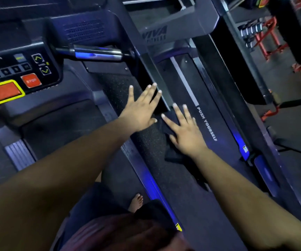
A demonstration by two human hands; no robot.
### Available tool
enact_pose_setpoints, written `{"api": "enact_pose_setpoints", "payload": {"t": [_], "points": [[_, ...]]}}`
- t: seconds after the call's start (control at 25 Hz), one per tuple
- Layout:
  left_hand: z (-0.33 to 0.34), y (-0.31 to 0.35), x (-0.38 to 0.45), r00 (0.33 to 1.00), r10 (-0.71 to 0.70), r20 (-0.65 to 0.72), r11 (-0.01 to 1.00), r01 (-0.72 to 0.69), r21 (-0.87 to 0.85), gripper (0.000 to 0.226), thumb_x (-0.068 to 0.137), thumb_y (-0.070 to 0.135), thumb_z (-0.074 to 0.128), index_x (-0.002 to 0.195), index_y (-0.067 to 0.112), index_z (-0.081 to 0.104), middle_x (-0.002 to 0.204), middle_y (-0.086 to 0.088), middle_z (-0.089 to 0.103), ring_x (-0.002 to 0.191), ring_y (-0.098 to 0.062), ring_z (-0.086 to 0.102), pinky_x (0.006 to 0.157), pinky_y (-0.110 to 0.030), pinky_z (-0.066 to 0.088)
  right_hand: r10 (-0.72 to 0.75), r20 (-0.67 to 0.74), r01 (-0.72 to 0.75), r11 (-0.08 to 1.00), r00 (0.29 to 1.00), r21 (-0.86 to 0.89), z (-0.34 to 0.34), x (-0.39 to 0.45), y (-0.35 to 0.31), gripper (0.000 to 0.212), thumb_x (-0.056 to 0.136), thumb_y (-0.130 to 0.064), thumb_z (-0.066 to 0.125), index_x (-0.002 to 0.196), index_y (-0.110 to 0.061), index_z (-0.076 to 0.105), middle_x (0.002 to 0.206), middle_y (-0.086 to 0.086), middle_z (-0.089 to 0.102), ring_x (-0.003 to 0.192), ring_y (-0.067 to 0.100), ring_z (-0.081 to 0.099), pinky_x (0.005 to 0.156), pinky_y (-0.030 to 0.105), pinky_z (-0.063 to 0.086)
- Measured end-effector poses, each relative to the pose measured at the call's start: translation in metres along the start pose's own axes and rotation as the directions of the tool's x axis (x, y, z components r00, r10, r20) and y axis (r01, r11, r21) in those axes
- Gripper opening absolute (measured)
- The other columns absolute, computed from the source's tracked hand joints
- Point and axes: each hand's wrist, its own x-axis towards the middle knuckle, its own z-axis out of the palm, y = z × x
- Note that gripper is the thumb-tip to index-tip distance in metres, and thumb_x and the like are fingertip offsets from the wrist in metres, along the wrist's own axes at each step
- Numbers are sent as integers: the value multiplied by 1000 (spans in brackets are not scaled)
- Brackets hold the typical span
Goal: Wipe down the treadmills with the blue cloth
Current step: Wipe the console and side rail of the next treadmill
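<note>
In a dimly lit gym, we lean over the side rail of a treadmill [224,113] marked "PUSH YOURSELF", both arms stretched out, a bare foot [136,201] on the floor below. Our right hand [186,131] lies flat, fingers spread and straight, pressing a dark cloth [173,154] onto the near edge of the rail, just beside the speckled floor strip [151,142] that runs between the two machines; in this light the cloth reads almost black, so we judge rather than see that it is the blue one. Our left hand [140,107] is released too, fingers splayed and holding nothing, hovering over or resting on the strip near the foot of the upright post [146,57]; we cannot tell whether it touches. The job looks to be in mid-course: the cloth is at work on the lower frame of this machine, and the stretch of rail toward the motor cover [162,33] appears not yet reached. Nothing here shows whether the neighbouring treadmill's console [19,73], with its red stop button [31,80], has had its wipe, nor the handlebar [95,53].
</note>
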Motion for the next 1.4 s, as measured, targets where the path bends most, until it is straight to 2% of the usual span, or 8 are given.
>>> {"api": "enact_pose_setpoints", "payload": {"t": [0.36, 0.64, 0.92, 1.04, 1.12, 1.2, 1.28, 1.4], "points": [[21, 130, -63, 991, -33, 133, 999, 34, -6, 113, 80, 70, 60, 157, 24, -8, 161, -5, -31, 152, -22, -18, 109, -77, -2, -16, -165, 48, 980, 986, 195, 69, -163, 45, 70, 85, -23, 62, 149, -39, 37, 168, 2, 8, 154, 32, 7, 100, 54, 48], [39, 205, -103, 928, -332, 170, 918, 359, -165, 102, 88, 59, 58, 158, 21, -6, 166, -1, -15, 153, -20, -4, 114, -71, 4, -26, -145, 62, 966, 989, 252, 50, -141, 47, 71, 93, -34, 58, 153, -47, 22, 168, -2, -1, 154, 30, 5, 103, 48, 45], [42, 240, -129, 923, -246, 295, 941, 301, -158, 100, 90, 59, 56, 157, 21, -8, 167, 0, -9, 154, -17, 1, 117, -67, 6, 98, -125, -61, 962, 987, 267, 97, -232, 51, 99, 83, 13, 57, 153, -47, 20, 162, -13, -25, 154, 25, -6, 68, 31, 56], [45, 246, -137, 930, -177, 321, 928, 266, -260, 99, 90, 63, 53, 158, 20, -5, 167, -1, 6, 152, -19, 13, 120, -61, 11, 191, -146, -110, 893, 971, 436, 84, -251, 42, 76, 88, 8, 53, 147, -40, 42, 167, -10, -1, 153, 21, 10, 101, 32, 47], [48, 248, -143, 936, -123, 330, 834, 277, -477, 98, 89, 63, 56, 158, 17, 5, 162, -5, 28, 146, -20, 33, 119, -46, 25, 319, -205, -122, 763, 926, 635, 76, -269, 35, 67, 86, 9, 51, 139, -31, 56, 163, -2, 26, 148, 19, 28, 116, 20, 27], [50, 252, -149, 926, -42, 375, 594, 325, -736, 88, 86, 59, 64, 154, 14, 28, 147, -3, 51, 129, -15, 51, 105, -28, 39, 391, -220, -101, 654, 894, 750, 74, -293, 25, 67, 82, 9, 49, 137, -29, 59, 158, 2, 35, 146, 15, 33, 118, 15, 19], [54, 260, -156, 923, 80, 376, 413, 313, -855, 72, 78, 58, 73, 133, 14, 56, 126, -6, 68, 115, -21, 64, 99, -34, 50, 381, -209, -83, 623, 901, 778, 75, -320, 13, 68, 80, 6, 48, 138, -29, 58, 158, 2, 36, 147, 11, 32, 119, 18, 21], [53, 295, -166, 911, 252, 326, 366, 222, -904, 35, 86, 34, 74, 111, 10, 68, 103, -11, 74, 93, -19, 69, 91, -44, 55, 469, -200, -125, 574, 860, 809, 71, -365, 2, 64, 78, 4, 56, 134, -25, 59, 153, 0, 39, 142, 4, 34, 117, 15, 21]]}}
